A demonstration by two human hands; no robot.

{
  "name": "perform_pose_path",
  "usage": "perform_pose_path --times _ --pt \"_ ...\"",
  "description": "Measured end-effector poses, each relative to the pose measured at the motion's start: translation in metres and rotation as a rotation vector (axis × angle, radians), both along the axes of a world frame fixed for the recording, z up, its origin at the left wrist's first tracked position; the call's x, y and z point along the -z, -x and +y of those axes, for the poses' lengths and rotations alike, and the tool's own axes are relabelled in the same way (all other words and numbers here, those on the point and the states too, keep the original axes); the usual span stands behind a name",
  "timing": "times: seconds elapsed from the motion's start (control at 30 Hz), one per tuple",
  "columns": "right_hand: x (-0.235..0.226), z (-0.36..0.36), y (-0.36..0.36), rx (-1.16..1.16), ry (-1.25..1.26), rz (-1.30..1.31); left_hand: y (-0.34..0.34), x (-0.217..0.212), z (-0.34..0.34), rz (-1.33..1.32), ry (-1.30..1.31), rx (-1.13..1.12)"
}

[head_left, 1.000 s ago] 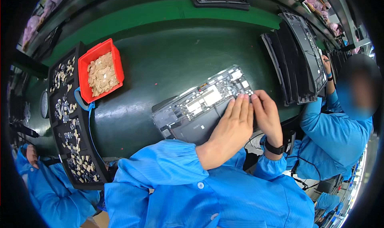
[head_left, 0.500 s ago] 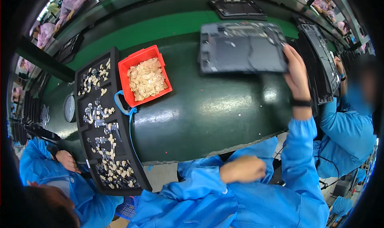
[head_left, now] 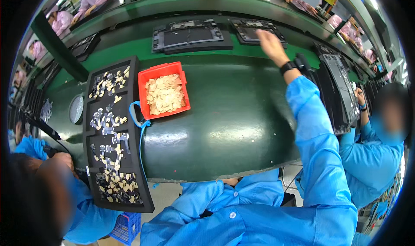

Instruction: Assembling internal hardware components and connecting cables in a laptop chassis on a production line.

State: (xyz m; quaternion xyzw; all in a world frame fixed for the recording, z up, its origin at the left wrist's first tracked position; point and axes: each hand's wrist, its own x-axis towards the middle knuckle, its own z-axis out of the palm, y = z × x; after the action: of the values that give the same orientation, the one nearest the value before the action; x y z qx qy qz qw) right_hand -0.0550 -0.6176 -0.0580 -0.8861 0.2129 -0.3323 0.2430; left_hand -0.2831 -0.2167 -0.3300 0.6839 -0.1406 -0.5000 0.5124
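Observation:
My right hand (head_left: pixel 271 45) is stretched to the far side of the bench, fingers extended and nothing held in them. It is over the near right part of an opened laptop base (head_left: pixel 248 29); whether it touches is unclear. A second opened laptop base (head_left: pixel 188 35) with a dark battery area rests to its left on the green strip, a thin black panel (head_left: pixel 222 45) under it. My left hand (head_left: pixel 231 181) is low by the bench's front edge, mostly hidden, its fingers out of sight.
A red bin (head_left: pixel 186 88) of cream peeled pieces stands beside a black compartment tray (head_left: pixel 145 177) of small parts. Blue strap (head_left: pixel 139 120) between them. Round dish (head_left: pixel 77 109) at left. Stacked laptop parts (head_left: pixel 335 88) at right. Blue-sleeved co-workers sit on both sides; pink-clad people work beyond.
The laptop base my right hand held now lies on the green strip, let go. That hand has moved farther off. My left hand has lowered toward the bench edge. The view has shifted.

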Motion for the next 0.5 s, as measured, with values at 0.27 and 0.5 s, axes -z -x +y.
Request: perform_pose_path --times 0.27,0.5 --pt "0.029 -0.268 0.091 0.499 -0.099 0.592 0.077 0.074 0.006 -0.098 -0.713 -0.506" --pt "0.088 -0.279 0.027 0.469 -0.207 0.545 0.107 0.147 0.031 -0.232 -1.4 -0.816"
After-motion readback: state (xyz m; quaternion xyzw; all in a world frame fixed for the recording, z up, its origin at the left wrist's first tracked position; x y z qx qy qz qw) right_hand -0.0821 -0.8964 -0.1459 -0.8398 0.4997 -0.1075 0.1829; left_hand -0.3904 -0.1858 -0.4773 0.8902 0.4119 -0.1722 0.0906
